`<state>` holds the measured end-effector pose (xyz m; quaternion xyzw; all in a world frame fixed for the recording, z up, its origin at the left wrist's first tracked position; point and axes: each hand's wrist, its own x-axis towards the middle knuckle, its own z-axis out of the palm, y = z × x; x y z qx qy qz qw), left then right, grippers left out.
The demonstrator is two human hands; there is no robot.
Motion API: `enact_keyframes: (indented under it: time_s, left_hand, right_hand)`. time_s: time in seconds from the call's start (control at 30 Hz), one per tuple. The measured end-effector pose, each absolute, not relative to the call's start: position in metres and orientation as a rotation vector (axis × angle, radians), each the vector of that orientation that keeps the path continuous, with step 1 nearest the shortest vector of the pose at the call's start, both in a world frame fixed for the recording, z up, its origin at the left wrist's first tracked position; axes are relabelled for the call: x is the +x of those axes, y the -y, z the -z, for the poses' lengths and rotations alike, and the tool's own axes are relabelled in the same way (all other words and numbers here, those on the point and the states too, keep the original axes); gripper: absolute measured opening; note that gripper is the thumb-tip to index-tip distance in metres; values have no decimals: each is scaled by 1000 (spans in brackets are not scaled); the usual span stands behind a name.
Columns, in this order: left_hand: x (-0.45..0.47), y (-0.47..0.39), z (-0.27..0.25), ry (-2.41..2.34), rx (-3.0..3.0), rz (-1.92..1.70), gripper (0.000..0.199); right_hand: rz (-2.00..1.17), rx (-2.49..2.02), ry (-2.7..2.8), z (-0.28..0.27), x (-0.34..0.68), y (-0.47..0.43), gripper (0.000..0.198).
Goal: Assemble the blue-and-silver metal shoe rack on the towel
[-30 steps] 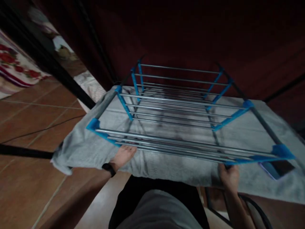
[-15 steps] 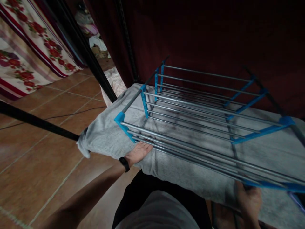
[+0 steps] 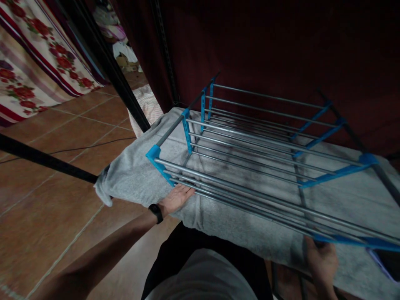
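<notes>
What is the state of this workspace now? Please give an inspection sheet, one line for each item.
Surface: grey towel spread over a raised flat top; its left corner hangs over the edge.
Job's things: rack of metal rods with blue joints stands on the towel.
Clutter: dark flat thing at the right edge, partly under the rack; unclear what.
Hands: left hand lies flat on the towel by the rack's near rods; right hand is at the rack's near right corner, grip not clear.
Cables: thin black cable across the floor tiles.
Surroundings: dark red curtain behind; floral cloth at left; black poles.
</notes>
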<state>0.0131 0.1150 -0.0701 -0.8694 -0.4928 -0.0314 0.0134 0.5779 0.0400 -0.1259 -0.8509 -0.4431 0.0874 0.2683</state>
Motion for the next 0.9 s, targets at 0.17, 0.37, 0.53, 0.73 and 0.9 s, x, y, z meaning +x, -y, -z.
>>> enact_keyframes:
  time_s: [0.17, 0.37, 0.53, 0.73, 0.9]
  left_hand:
    - [11, -116, 74, 1547, -2722, 104, 27]
    - [12, -117, 70, 1548, -2752, 48, 30]
    - [16, -118, 61, 1582, -2778, -3, 29]
    - [17, -121, 54, 1605, -2800, -77, 30]
    - [6, -125, 66, 1606, -2798, -189, 37]
  right_hand:
    - [-300, -2380, 1117, 134, 586, -42, 49]
    - [-346, -2432, 1090, 135, 594, -42, 47]
    - [-330, -2410, 1152, 134, 595, -39, 49]
    - [-296, -2316, 1189, 138, 593, -42, 49]
    - [-336, -2075, 1173, 117, 567, -45, 43]
